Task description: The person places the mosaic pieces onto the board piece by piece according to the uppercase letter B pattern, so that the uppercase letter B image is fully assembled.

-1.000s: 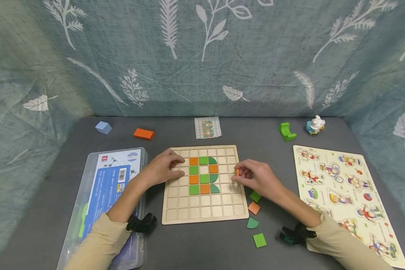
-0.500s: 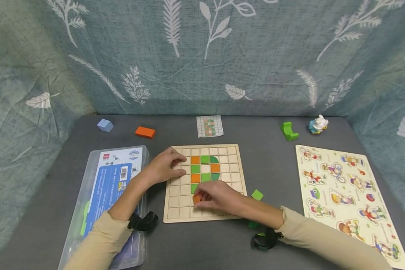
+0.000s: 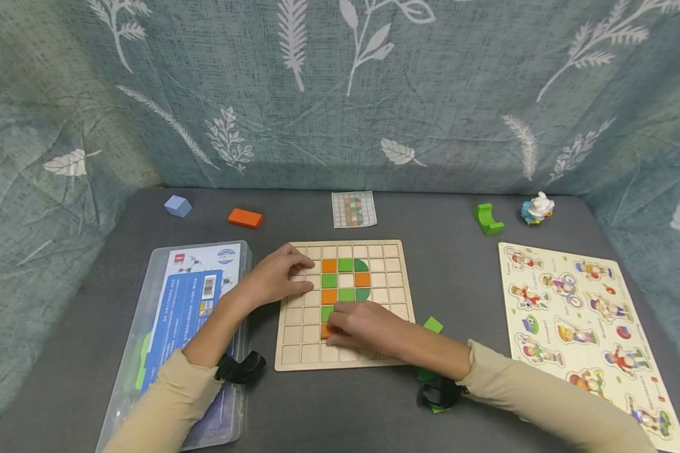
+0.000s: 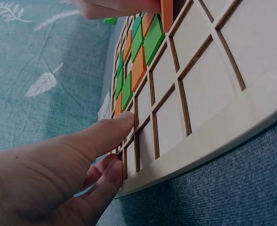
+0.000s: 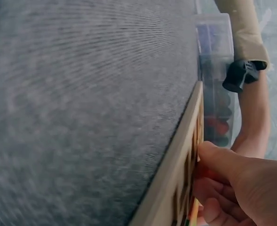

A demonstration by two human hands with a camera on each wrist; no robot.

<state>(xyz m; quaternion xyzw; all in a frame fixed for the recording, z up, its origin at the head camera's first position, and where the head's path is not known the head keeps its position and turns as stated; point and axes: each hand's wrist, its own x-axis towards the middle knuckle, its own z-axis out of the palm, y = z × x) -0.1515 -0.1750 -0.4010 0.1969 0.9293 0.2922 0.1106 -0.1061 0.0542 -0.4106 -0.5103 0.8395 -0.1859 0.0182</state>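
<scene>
the right hand (image 3: pixel 362 327) is on the wooden grid board (image 3: pixel 294 352) and its fingertips pinch a small orange tile (image 3: pixel 325 329). the tile sits low in the picture of tiles, just under a green tile (image 3: pixel 327 312), and looks almost down in its square. the left hand (image 3: pixel 277 277) lies with straight fingers on the board's left side and holds it down; it grips nothing.

to do this bit well, i think the tile should go flat into one square, with its edges lined up with the little walls, and then get a soft push. the left hand should keep the board from sliding.

on the board there are orange and green tiles that make a shape. more loose tiles lie on the table near the right arm, like one green tile (image 3: pixel 432 325). a small pattern card (image 3: pixel 354 209) lies just behind the board.

a clear plastic box (image 3: pixel 147 327) stands left of the board. its lid is shut, with a blue paper on top. red things show inside, but i cannot tell what they are.
</scene>
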